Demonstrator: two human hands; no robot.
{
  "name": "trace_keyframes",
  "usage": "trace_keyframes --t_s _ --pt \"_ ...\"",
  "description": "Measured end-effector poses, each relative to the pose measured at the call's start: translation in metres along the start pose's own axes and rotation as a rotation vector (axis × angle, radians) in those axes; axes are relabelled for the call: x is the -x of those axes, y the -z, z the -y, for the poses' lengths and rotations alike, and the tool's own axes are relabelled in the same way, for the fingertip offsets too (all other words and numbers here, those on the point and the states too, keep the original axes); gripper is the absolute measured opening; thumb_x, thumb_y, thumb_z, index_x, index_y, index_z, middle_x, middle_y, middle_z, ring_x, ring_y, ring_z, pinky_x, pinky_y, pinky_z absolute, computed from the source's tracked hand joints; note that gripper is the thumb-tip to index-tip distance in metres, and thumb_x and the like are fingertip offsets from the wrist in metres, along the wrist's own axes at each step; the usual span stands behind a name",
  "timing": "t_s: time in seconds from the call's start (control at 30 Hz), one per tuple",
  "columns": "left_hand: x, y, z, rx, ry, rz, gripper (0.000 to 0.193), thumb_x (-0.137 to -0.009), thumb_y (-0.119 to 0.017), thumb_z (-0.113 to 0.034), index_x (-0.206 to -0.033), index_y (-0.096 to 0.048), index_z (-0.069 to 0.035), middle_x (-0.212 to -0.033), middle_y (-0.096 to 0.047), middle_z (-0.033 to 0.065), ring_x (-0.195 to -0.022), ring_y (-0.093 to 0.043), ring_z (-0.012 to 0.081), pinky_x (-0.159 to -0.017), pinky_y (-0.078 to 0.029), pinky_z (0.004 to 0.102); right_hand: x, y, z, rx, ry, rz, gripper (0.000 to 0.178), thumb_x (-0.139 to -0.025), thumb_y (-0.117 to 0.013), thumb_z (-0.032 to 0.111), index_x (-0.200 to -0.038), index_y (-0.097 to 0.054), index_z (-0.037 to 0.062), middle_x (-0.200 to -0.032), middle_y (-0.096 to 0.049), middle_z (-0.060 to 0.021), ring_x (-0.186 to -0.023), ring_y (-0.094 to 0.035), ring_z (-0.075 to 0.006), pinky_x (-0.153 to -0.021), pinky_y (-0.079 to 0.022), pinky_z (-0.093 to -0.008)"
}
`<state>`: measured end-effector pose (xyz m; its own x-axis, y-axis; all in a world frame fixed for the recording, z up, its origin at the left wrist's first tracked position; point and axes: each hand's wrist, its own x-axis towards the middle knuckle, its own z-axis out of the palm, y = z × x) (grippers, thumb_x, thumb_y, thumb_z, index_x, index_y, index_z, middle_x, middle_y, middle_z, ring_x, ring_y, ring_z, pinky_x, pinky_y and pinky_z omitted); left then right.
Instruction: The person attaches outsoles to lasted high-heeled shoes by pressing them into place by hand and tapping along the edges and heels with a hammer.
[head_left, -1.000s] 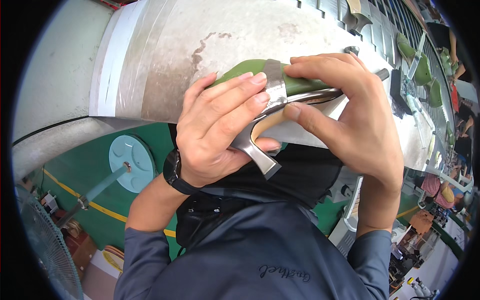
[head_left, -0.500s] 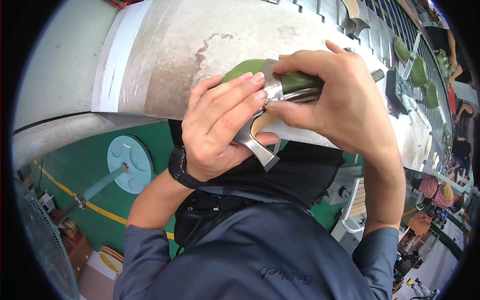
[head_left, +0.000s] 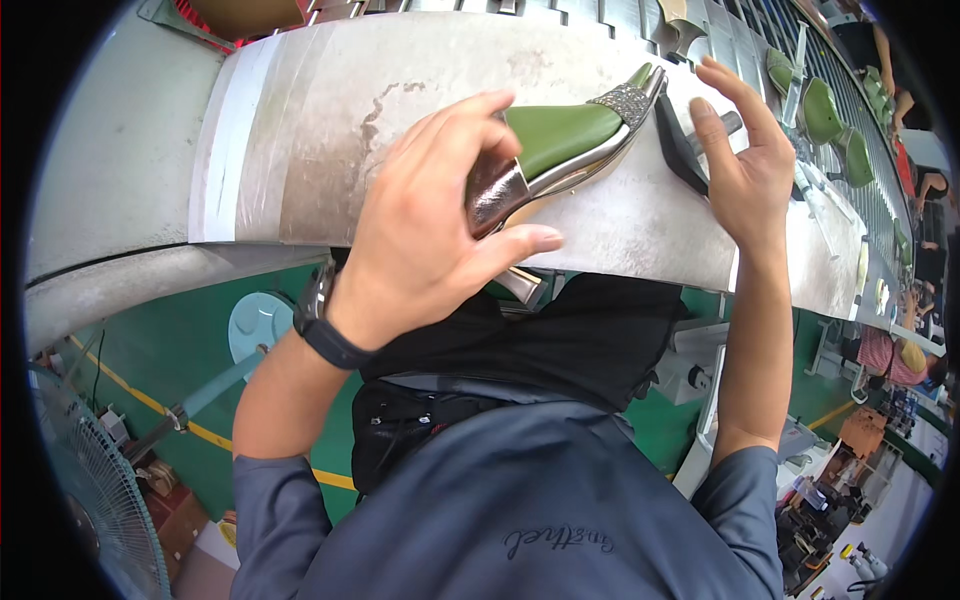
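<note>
A green pointed high-heeled shoe (head_left: 565, 137) lies on its side on the pale worktop, toe toward the far right. It has a glittery band near the toe, a shiny brown back part and a silvery edge. Its heel points toward me past the worktop's near edge. My left hand (head_left: 420, 215) is spread open over the back of the shoe; whether its fingers touch it I cannot tell. To the right, my right hand (head_left: 748, 165) is open, thumb and forefinger apart, beside a dark curved tool with a grey cylindrical end (head_left: 722, 130) resembling a hammer.
The worktop (head_left: 300, 150) has taped strips at its left. Beyond it runs a slatted conveyor with more green shoe parts (head_left: 822, 110) at the right. A fan (head_left: 85, 480) stands at lower left, near a round pale-blue base (head_left: 258, 322). People work far right.
Both hands have let go of the shoe. My right hand has moved right toward the dark tool; my left has opened. The shoe now rests on the worktop, toe turned far right.
</note>
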<state>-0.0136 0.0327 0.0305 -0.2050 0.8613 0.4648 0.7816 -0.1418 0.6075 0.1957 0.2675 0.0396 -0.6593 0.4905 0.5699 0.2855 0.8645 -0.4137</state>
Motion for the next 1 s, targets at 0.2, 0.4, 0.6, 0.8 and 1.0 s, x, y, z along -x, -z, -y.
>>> trace_keyframes --t_s 0.2,0.4,0.6,0.8,1.0 --pt "-0.029 -0.008 -0.001 0.276 0.245 0.216 0.04 -0.082 -0.087 -0.012 -0.096 -0.05 -0.006 -0.132 -0.066 0.0258 -0.096 -0.066 0.0164 -0.067 -0.048 0.0291 0.024 0.025 -0.035 0.046 -0.048 0.279 0.053 -0.087 -0.065 -0.003 -0.139 -0.067 0.0109 -0.129 -0.071 -0.0123 -0.121 -0.067 -0.0302 -0.106 -0.05 -0.0391" --pt "-0.032 -0.021 0.0 0.203 0.183 0.161 0.034 -0.085 -0.084 -0.015 -0.101 -0.057 -0.001 -0.117 -0.067 0.0181 -0.112 -0.066 0.0226 -0.085 -0.052 0.0353 0.01 0.034 -0.018 0.125 -0.005 0.461 0.061 -0.083 -0.062 -0.009 -0.14 -0.066 0.0123 -0.113 -0.069 -0.0125 -0.111 -0.061 -0.0316 -0.1 -0.051 -0.0418" --pt "-0.054 -0.024 -0.006 -0.05 0.072 0.212 0.056 -0.087 -0.082 -0.027 -0.13 -0.062 0.001 -0.108 -0.063 0.0159 -0.104 -0.064 0.0326 -0.094 -0.051 0.0404 0.019 0.044 -0.006 0.19 0.109 0.632 0.057 -0.083 -0.063 -0.003 -0.138 -0.065 0.0106 -0.106 -0.064 -0.0123 -0.1 -0.06 -0.0314 -0.095 -0.049 -0.0424" --pt "-0.075 -0.026 -0.008 -0.06 0.15 0.311 0.073 -0.083 -0.084 -0.026 -0.145 -0.053 -0.003 -0.108 -0.062 0.0155 -0.104 -0.062 0.0308 -0.095 -0.05 0.0404 0.055 0.031 0.018 0.049 -0.173 0.423 0.048 -0.076 -0.069 -0.005 -0.123 -0.063 0.0041 -0.091 -0.065 -0.0153 -0.083 -0.066 -0.0354 -0.074 -0.055 -0.0434" --pt "-0.081 -0.034 -0.003 0.211 0.135 0.45 0.096 -0.081 -0.085 -0.025 -0.162 -0.037 -0.005 -0.148 -0.057 0.0269 -0.136 -0.057 0.0393 -0.114 -0.042 0.0404 0.045 0.026 0.028 -0.555 -0.224 0.063 0.025 -0.09 -0.079 0.009 -0.113 -0.074 0.0007 -0.099 -0.074 -0.0064 -0.087 -0.07 -0.017 -0.077 -0.055 -0.0284"
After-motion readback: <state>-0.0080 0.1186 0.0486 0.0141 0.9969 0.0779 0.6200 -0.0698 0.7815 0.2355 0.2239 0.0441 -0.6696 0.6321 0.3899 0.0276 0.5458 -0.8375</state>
